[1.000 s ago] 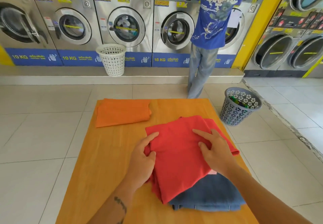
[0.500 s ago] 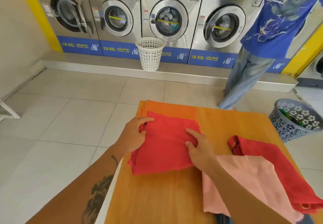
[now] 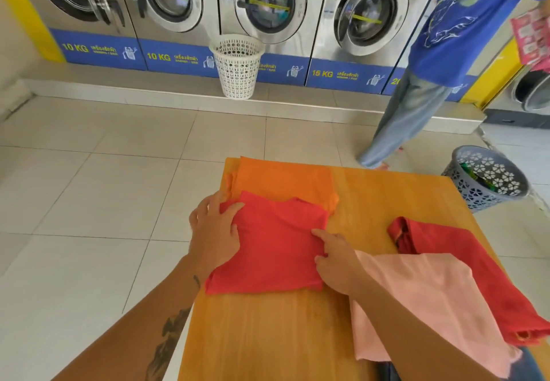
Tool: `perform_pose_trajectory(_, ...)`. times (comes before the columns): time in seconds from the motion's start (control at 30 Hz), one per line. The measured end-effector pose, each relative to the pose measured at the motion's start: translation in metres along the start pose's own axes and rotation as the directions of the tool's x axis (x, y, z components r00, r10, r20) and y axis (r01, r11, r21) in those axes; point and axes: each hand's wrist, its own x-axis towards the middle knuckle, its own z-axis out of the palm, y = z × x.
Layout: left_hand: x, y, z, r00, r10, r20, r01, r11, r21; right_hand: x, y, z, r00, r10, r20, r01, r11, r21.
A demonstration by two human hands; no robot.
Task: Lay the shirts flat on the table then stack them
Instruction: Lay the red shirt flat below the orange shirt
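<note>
Shifted onto the orange shirt, the red shirt lies under both flat, spread hands.

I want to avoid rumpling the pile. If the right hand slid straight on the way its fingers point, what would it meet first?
The right hand points up-left across the red shirt it presses. Going on, it would likely reach the left hand at that shirt's far edge, though depth is uncertain.

Both hands press a folded red shirt flat: left hand on its left edge, right hand on its right. An orange shirt lies under it, beyond the fingers. A pink shirt lies just right of the right hand.
</note>
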Motion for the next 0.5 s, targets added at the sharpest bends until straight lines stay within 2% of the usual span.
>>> perform_pose_trajectory(0.1, -0.018, 0.027, -0.004, 0.987, 0.067, -0.144, -0.080, 0.993, -0.089, -0.016, -0.001, -0.017, 0.996, -0.087, -0.028, 0.087, 0.996, -0.016)
perform_pose_trajectory(0.2, -0.040, 0.067, 0.002, 0.983, 0.117, -0.144, -0.152, 0.952, -0.267, -0.041, 0.011, -0.042, 0.979, -0.157, -0.132, 0.155, 0.988, -0.026)
perform_pose_trajectory(0.27, -0.057, 0.097, 0.011, 0.985, 0.135, -0.107, -0.167, 0.895, -0.414, -0.058, 0.028, -0.061, 0.968, -0.152, -0.201, 0.148, 0.988, -0.035)
perform_pose_trajectory(0.37, -0.086, 0.144, 0.030, 0.988, 0.150, 0.033, -0.108, 0.833, -0.543, -0.083, 0.065, -0.090, 0.945, -0.095, -0.312, 0.051, 0.988, -0.145)
perform_pose_trajectory(0.43, -0.103, 0.174, 0.045, 0.969, 0.126, 0.211, 0.017, 0.822, -0.570, -0.098, 0.094, -0.107, 0.927, 0.028, -0.374, -0.129, 0.960, -0.247)
perform_pose_trajectory(0.5, -0.114, 0.196, 0.060, 0.918, 0.089, 0.386, 0.153, 0.820, -0.552, -0.111, 0.121, -0.121, 0.911, 0.196, -0.362, -0.296, 0.923, -0.247)
